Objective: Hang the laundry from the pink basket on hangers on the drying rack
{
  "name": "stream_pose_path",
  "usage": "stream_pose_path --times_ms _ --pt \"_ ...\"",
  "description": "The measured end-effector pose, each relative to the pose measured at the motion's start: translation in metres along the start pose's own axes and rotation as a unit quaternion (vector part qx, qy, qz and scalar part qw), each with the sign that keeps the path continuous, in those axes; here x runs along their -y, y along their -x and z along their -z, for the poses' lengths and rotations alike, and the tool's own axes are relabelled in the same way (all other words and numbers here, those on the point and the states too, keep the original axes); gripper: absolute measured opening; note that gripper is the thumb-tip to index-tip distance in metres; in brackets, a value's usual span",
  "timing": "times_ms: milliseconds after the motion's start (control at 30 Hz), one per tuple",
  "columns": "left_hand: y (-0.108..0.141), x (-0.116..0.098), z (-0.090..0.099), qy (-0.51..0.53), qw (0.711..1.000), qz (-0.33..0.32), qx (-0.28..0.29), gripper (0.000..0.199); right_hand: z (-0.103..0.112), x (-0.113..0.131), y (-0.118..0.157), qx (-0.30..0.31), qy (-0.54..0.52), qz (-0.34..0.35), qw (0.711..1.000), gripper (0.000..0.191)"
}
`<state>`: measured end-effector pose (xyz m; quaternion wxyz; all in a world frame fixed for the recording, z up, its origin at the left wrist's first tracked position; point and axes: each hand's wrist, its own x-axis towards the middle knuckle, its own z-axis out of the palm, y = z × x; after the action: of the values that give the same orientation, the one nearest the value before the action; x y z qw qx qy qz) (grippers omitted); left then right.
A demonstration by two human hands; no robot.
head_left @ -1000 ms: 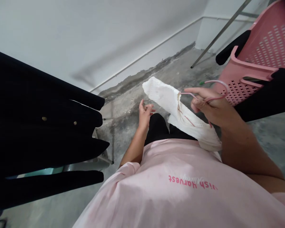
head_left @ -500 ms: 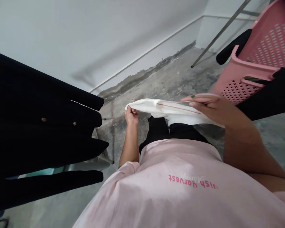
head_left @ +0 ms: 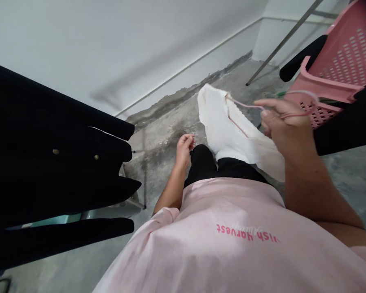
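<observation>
My right hand [head_left: 282, 118] is closed around a thin pink clothes hanger [head_left: 244, 105], whose curved hook with a green tip loops over the hand. From the hanger hangs a white garment [head_left: 218, 126], in front of my knees, with part of the pink wire showing at its opening and the rest hidden inside. My left hand [head_left: 185, 146] is beside my left knee, apart from the garment. Its fingers are curled in towards the thumb, and nothing shows in them.
Several black garments [head_left: 54, 175] hang at the left, two of them reaching towards my left arm. A pink perforated basket [head_left: 332, 87] stands at the right, beside black cloth [head_left: 350, 126]. A metal pole [head_left: 280, 47] slants to the concrete floor [head_left: 170, 126] near the white wall [head_left: 124, 49].
My left hand has let go of the white garment's end and moved slightly right. My right hand has lifted the hanger, and the garment has swung from stretched sideways to hanging.
</observation>
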<state>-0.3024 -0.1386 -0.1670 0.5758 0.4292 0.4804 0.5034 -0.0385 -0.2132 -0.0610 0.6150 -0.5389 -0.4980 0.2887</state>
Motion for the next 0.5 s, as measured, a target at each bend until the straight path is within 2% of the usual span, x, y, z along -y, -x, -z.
stream_pose_path --times_ms 100,200,267,367,500 --pt "0.011 0.003 -0.011 -0.066 0.989 0.007 0.129 0.028 -0.002 0.006 -0.003 -0.033 -0.161 -0.016 0.986 0.024" --pt "0.019 0.006 -0.019 -0.135 0.958 0.017 0.252 0.037 -0.003 0.012 -0.005 -0.013 -0.261 -0.04 0.964 0.024" --pt "0.024 0.009 -0.025 -0.163 0.938 0.015 0.305 0.043 -0.004 0.012 -0.006 0.007 -0.321 -0.061 0.945 0.027" --pt "0.035 0.012 -0.036 -0.15 0.91 0.031 0.386 0.056 -0.007 0.005 -0.008 0.028 -0.393 -0.087 0.915 0.028" --pt "0.053 0.006 -0.052 -0.127 0.856 0.056 0.497 0.066 -0.014 -0.007 -0.009 0.01 -0.424 -0.12 0.898 0.031"
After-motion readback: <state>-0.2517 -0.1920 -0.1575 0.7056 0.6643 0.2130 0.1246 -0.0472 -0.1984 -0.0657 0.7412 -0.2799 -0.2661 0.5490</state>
